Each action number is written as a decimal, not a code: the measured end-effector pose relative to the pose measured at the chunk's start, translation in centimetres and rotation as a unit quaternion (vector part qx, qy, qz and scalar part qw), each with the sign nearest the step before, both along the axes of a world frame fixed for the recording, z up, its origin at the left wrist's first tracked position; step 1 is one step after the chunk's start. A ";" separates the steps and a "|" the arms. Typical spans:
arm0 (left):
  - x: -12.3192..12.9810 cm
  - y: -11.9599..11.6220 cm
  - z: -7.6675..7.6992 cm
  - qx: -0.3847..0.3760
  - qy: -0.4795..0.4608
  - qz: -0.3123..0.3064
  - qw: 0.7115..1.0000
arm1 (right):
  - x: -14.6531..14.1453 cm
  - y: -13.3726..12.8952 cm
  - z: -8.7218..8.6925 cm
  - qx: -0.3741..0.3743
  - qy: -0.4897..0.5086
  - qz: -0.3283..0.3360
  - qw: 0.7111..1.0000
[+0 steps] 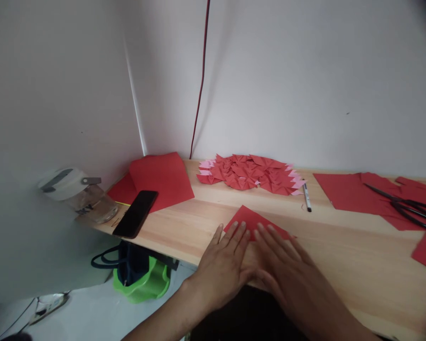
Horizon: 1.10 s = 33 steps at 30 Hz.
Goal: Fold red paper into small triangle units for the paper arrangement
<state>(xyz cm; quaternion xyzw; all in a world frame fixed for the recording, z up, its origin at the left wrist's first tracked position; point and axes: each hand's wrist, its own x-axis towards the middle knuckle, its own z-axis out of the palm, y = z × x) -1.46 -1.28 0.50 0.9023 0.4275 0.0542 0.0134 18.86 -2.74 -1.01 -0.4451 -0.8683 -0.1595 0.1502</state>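
Observation:
A folded red paper [247,219], triangular in outline, lies on the wooden table in front of me. My left hand [224,258] rests on its left part with the fingers spread flat. On its right part lies my right hand [287,267], fingers stretched out and slightly blurred. The lower edge of the paper is partly covered by my fingers. Behind it, against the wall, sits a heap of folded red and pink paper pieces [250,173]. A pen [306,196] lies just right of the heap.
Red sheets [163,182] and a black phone [136,214] lie at the left, beside a clear bottle [92,201] at the table's corner. Black scissors [408,206] rest on red paper [348,192] at the right. Below the table stands a green container [144,284] with a dark bag.

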 end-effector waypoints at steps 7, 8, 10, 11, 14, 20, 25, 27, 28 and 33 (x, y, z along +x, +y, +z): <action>0.0 0.0 -0.1 0.005 -0.007 0.002 1.000 | 0.7 -0.1 -0.9 0.000 -0.001 -0.008 1.000; 0.0 0.0 -0.1 0.002 -0.009 0.003 1.000 | 1.5 -0.1 -1.0 0.007 -0.001 -0.010 1.000; 0.0 0.1 0.0 -0.004 -0.013 0.004 1.000 | 3.1 0.0 -1.1 0.016 -0.001 -0.009 1.000; 0.0 0.1 0.1 -0.007 -0.014 0.002 1.000 | 3.8 0.0 -1.1 0.015 0.001 -0.005 1.000; 0.0 -0.1 0.4 -0.011 -0.020 -0.003 1.000 | 5.2 -0.3 -1.0 0.019 0.009 0.003 1.000; -1.4 -2.6 -0.5 0.049 -0.052 -0.052 0.996 | 6.0 -1.6 -1.1 0.044 0.045 0.068 0.996; -3.6 -4.0 -1.5 0.123 -0.148 -0.085 0.978 | 6.3 -3.0 -2.7 -0.005 0.099 0.082 0.992; -4.1 -3.8 -1.0 0.119 -0.193 -0.089 0.970 | 6.4 -3.3 -2.9 -0.058 0.139 0.071 0.986; -4.2 -3.4 -0.6 0.119 -0.214 -0.092 0.965 | 6.5 -3.2 -2.6 -0.098 0.172 0.047 0.979; -3.8 -0.1 2.9 0.186 -0.260 -0.133 0.938 | 6.0 0.3 1.5 -0.362 0.397 -0.052 0.842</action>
